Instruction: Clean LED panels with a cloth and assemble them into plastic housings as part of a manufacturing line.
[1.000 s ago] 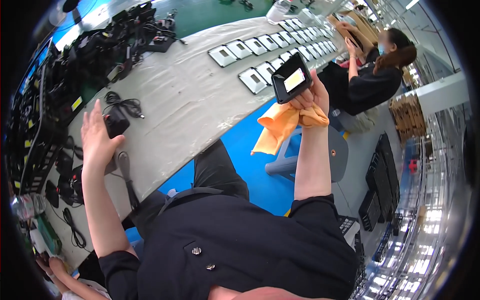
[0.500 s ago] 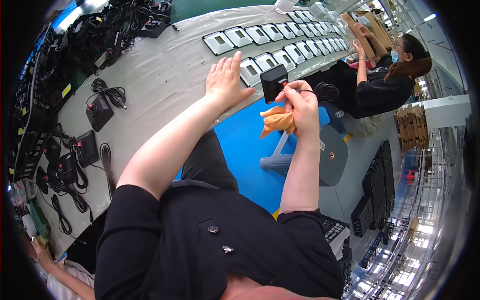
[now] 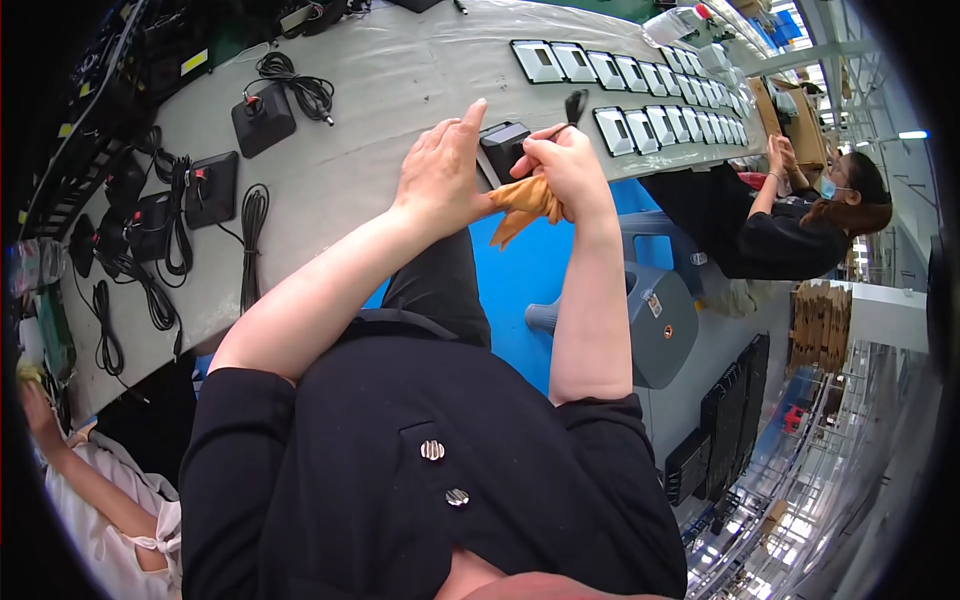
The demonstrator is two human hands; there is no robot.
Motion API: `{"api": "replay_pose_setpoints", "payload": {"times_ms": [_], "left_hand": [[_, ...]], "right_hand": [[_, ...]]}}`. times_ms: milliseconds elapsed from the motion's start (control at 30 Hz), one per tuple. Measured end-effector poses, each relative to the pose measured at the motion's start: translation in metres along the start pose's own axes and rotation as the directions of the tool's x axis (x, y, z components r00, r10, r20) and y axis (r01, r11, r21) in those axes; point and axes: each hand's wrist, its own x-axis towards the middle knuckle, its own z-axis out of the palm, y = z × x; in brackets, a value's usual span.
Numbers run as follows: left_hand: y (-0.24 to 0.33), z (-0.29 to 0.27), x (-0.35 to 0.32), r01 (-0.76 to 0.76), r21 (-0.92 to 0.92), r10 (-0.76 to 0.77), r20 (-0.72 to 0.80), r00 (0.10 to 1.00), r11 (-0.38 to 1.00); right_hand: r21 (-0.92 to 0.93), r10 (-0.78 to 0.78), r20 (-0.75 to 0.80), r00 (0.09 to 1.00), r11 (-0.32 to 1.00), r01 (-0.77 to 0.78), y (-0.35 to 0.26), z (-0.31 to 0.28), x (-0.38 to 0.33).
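My right hand (image 3: 568, 165) is closed, with a crumpled orange cloth (image 3: 525, 200) hanging from its palm. Its fingertips pinch at a flat black square device (image 3: 507, 150) with a pale panel along its upper edge. A black cable end (image 3: 575, 105) sticks up behind my right knuckles. Just left of the device, my left hand (image 3: 440, 175) has its fingers stretched out and its thumb against the cloth. Whether that hand also touches the device is hidden. Both hands are over the near edge of the table.
Rows of pale square panels in black frames (image 3: 630, 75) run along the table (image 3: 380, 130) to the right. Black square devices with coiled cables (image 3: 265, 120) lie at left. A co-worker (image 3: 800, 220) handles a carton at right. A grey stool (image 3: 655, 330) stands near my right forearm.
My right hand has moved left with the device and cloth, close to my left hand. The device has turned, now showing a pale panel. The whole view has shifted.
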Motion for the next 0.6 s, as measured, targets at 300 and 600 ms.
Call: {"api": "replay_pose_setpoints", "payload": {"times_ms": [300, 600], "left_hand": [[-0.006, -0.006, -0.001, 0.002, 0.011, -0.003, 0.023, 1.000, 1.000], [-0.010, -0.001, -0.001, 0.006, -0.012, -0.006, 0.014, 1.000, 1.000]], "right_hand": [[-0.131, 0.062, -0.035, 0.997, 0.989, -0.066, -0.007, 0.016, 0.010], [-0.136, 0.079, 0.015, 0.997, 0.988, -0.076, -0.016, 0.020, 0.010]]}}
